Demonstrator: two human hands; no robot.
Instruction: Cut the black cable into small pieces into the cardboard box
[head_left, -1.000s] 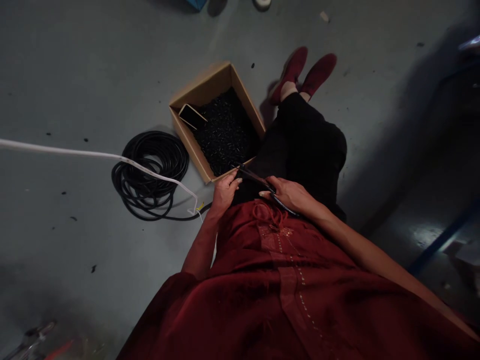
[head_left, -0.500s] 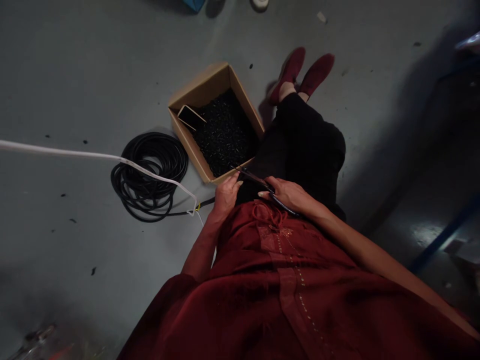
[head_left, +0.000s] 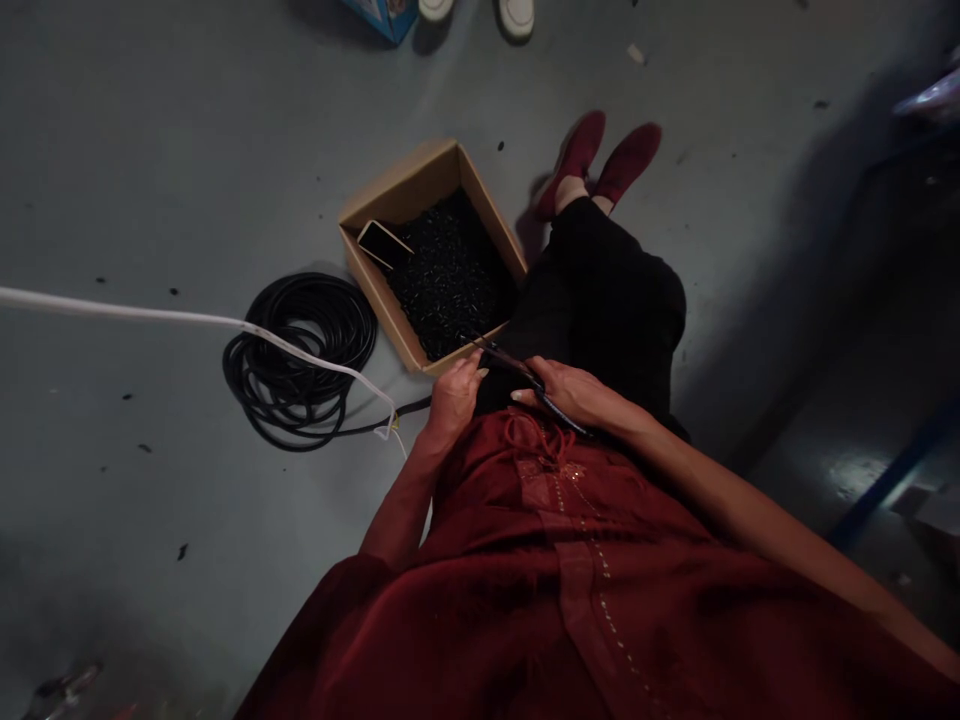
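My left hand (head_left: pixel 456 400) is closed around the end part of a black tube (head_left: pixel 412 407), beside the near corner of a cardboard box (head_left: pixel 390 322). Small black pieces (head_left: pixel 446 275) lie in the box, with a dark, pale-edged flat object (head_left: pixel 384 245) at its left side. My right hand (head_left: pixel 559 390) is wrapped round dark scissors (head_left: pixel 504 357), whose tips point toward the box's near edge, just by my left fingers. The tube runs left to a black coil (head_left: pixel 300 350) on the floor.
A white cord (head_left: pixel 300 352) crosses over the coil. My legs (head_left: pixel 615 300) stretch out right of the box. White shoes (head_left: pixel 516 15) and a blue box (head_left: pixel 390 18) are at the top. A blue metal bar (head_left: pixel 896 470) stands at the right.
The view has shifted slightly, so the floor items sit a little lower and more of the white shoes shows. Both hands keep their holds, with little movement.
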